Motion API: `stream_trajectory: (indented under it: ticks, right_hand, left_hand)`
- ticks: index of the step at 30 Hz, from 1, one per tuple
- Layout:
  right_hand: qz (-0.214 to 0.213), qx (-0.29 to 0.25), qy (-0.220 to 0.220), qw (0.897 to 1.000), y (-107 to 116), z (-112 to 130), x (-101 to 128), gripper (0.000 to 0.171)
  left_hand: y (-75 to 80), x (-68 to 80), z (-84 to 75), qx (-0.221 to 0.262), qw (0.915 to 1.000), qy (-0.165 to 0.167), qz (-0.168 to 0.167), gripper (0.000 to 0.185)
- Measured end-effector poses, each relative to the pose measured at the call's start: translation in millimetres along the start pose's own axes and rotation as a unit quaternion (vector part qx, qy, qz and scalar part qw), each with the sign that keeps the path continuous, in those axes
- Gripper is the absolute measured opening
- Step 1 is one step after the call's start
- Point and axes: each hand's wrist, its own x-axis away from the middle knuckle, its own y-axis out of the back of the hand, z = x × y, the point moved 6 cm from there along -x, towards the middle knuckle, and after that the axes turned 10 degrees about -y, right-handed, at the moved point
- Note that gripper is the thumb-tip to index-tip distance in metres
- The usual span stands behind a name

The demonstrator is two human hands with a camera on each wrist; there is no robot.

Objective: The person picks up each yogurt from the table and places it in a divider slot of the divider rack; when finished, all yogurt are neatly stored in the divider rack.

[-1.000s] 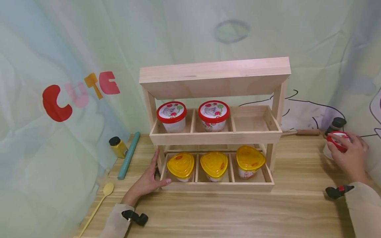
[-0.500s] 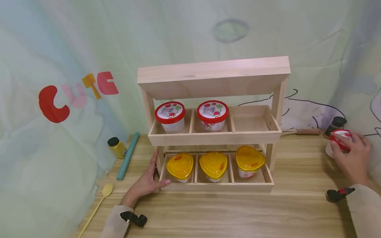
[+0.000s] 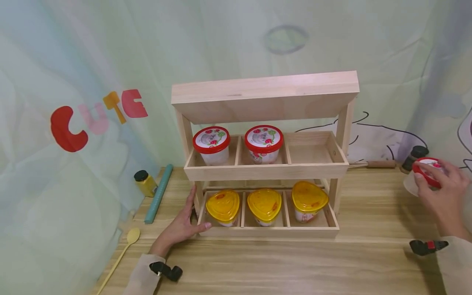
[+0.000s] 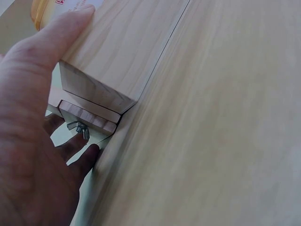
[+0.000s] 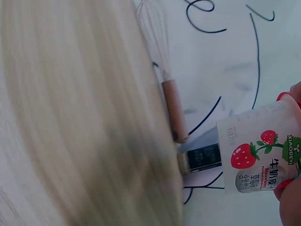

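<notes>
- At far right of the wooden table (image 3: 258, 266): right hand (image 3: 442, 196) curled round the red lid of a strawberry yogurt cup (image 3: 424, 176), gripped from above, cup lifted clear of the table.
- Seen from right wrist: same cup (image 5: 261, 146), white wall with strawberry print, fingertips on the lid rim.
- Just behind the cup: small dark-capped jar (image 3: 414, 157); beyond it a wooden-handled whisk (image 3: 372, 164) flat against the backdrop.
- At the rack's lower-left corner: left hand (image 3: 180, 225) resting on the two-tier wooden rack (image 3: 265, 94), fingers straight along the side post, thumb laid on the front edge of the bottom tray. Nothing grasped.
- From left wrist: thumb (image 4: 61, 33) on top of the tray's front board, fingers down beside a wing nut (image 4: 79, 128).
- Upper tier: two red-lidded yogurt cups (image 3: 212, 145) in left and middle bays; right bay (image 3: 307, 149) unfilled.
- Lower tier: three yellow-lidded cups (image 3: 264, 205), one per bay.
- Left of rack: yellow jar with black cap (image 3: 144, 183), teal stick (image 3: 158, 198), yellow spoon (image 3: 125, 246).
</notes>
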Motion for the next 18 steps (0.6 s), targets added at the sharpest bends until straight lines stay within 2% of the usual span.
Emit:
stream_trajectory:
  ticks: [8,18]
  right_hand:
    - [-0.012,0.002,0.037,0.999,13,19,6,0.041]
    - [-0.029,-0.02,0.082,0.996,27,48,15,0.038]
  left_hand:
    - [0.1,-1.1,0.3,-0.002,1.0,0.006,0.002,0.134]
    - [-1.0,-0.8,0.1,-0.005,0.9999,0.009,0.004,0.133]
